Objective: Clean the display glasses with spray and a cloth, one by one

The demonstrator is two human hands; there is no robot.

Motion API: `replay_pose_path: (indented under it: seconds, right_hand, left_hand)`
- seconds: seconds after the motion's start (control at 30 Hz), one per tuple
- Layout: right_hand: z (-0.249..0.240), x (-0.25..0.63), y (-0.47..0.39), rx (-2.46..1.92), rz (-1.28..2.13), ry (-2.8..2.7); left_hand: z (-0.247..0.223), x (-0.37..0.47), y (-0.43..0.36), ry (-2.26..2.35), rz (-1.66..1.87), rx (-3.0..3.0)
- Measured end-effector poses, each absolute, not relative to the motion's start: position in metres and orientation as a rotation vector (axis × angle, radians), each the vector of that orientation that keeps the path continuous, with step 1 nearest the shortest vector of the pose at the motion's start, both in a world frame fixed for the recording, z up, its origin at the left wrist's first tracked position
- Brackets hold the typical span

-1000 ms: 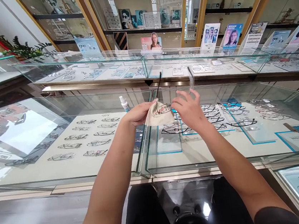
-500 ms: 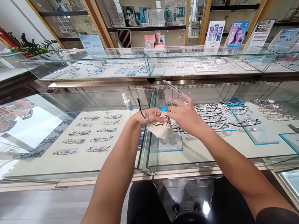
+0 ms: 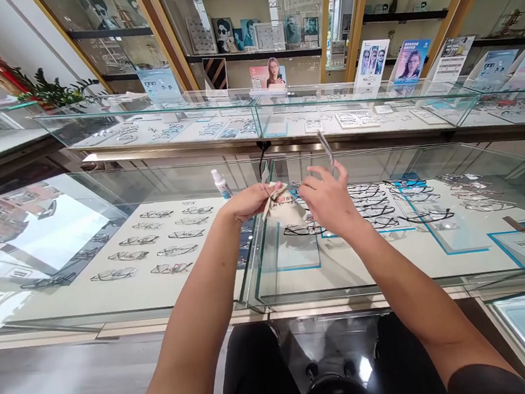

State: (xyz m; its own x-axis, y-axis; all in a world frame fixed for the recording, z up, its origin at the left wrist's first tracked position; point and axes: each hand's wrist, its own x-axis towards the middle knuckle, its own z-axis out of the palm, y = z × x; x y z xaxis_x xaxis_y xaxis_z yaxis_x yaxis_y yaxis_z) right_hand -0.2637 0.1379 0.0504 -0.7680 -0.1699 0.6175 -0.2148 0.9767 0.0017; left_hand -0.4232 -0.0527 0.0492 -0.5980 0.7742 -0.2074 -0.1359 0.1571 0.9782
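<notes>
My left hand [image 3: 254, 200] pinches a cream cloth [image 3: 285, 208] with printed letters, which hangs above the glass case. A dark temple arm of a pair of glasses [image 3: 262, 162] rises beside the fingertips; the lenses are hidden by the cloth and fingers. My right hand [image 3: 327, 197] is just right of the cloth, its fingers curled. A second temple arm [image 3: 326, 147] stands up behind its fingers. Whether the right fingertips grip the frame is hard to see.
A white spray bottle [image 3: 221, 184] stands on the glass behind my left hand. Rows of glasses [image 3: 177, 251] lie inside the display case [image 3: 127, 301]. Behind is another glass case [image 3: 166, 146] with upright picture cards [image 3: 411, 61]. A dark stool [image 3: 336, 386] shows between my legs.
The glasses have turned, so both temple arms stand further right. The cloth's printed side now shows. My left hand has shifted slightly left, and my right hand has moved slightly away from the cloth.
</notes>
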Motion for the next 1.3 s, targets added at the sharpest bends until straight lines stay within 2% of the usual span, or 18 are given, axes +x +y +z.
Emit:
replay_pose_path:
  seconds: [0.2, 0.37, 0.47, 0.53, 0.63, 0.73, 0.87, 1.03, 1.3]
  right_hand:
    - [0.056, -0.262, 0.141, 0.08, 0.467, -2.261]
    - [0.054, -0.272, 0.152, 0.185, 1.043, -2.052]
    - [0.053, -0.276, 0.16, 0.276, 1.17, -2.065]
    - [0.056, -0.272, 0.161, 0.321, 1.086, -2.14]
    - [0.064, -0.26, 0.153, 0.35, 0.786, -2.268]
    - [0.067, -0.248, 0.139, 0.447, 0.487, -2.36]
    - [0.061, -0.243, 0.124, 0.603, 0.252, -2.416]
    - [0.056, -0.245, 0.118, 0.7, 0.131, -2.452]
    - [0.056, -0.249, 0.118, 0.672, 0.09, -2.48]
  left_hand:
    - [0.053, -0.42, -0.047, 1.576, 1.787, 0.49]
    - [0.05, -0.41, -0.036, 1.524, 1.799, 0.574]
    - [0.049, -0.405, -0.033, 1.525, 1.787, 0.622]
    - [0.048, -0.404, -0.035, 1.518, 1.702, 0.619]
    - [0.046, -0.405, -0.038, 1.475, 1.566, 0.556]
    - [0.046, -0.408, -0.043, 1.442, 1.523, 0.528]
    - [0.047, -0.409, -0.048, 1.365, 1.481, 0.635]
    - [0.04, -0.406, -0.045, 1.292, 1.322, 0.78]
    - [0.037, -0.406, -0.037, 1.468, 1.411, 0.914]
